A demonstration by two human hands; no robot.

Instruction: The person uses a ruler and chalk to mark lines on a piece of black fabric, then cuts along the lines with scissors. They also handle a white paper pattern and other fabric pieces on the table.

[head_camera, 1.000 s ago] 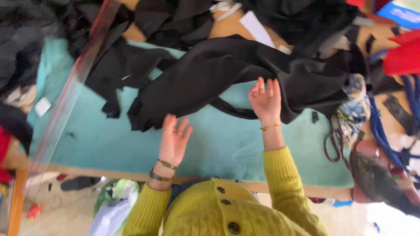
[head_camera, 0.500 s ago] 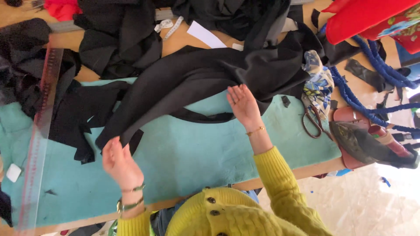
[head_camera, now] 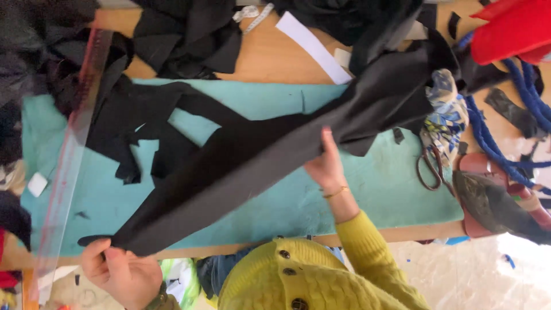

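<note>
Wooden worktable (head_camera: 270,57), covered over most of its middle by a teal mat (head_camera: 275,206).

Item: long piece of black cloth (head_camera: 252,155), matte, plain, folded lengthwise into a tapering band. It runs slantwise above the mat from the near left corner towards the far right, where it widens and merges with a heap of dark fabric (head_camera: 344,17); where one ends and the other begins is hard to make out.

Left hand (head_camera: 117,272): at the near left edge, fingers pinched on the cloth's narrow end.

Right hand (head_camera: 327,163): at mid-length, thumb on top, other fingers hidden beneath the cloth, gripping its edge.

Also present: black offcuts (head_camera: 143,120) on the mat's left part; clear long ruler (head_camera: 69,166) along the left edge; scissors (head_camera: 430,166) near the right edge; blue cord (head_camera: 488,143); red cloth (head_camera: 508,31), cut off at the far right corner. Yellow buttoned knit (head_camera: 298,281) partly blocks the near edge.
</note>
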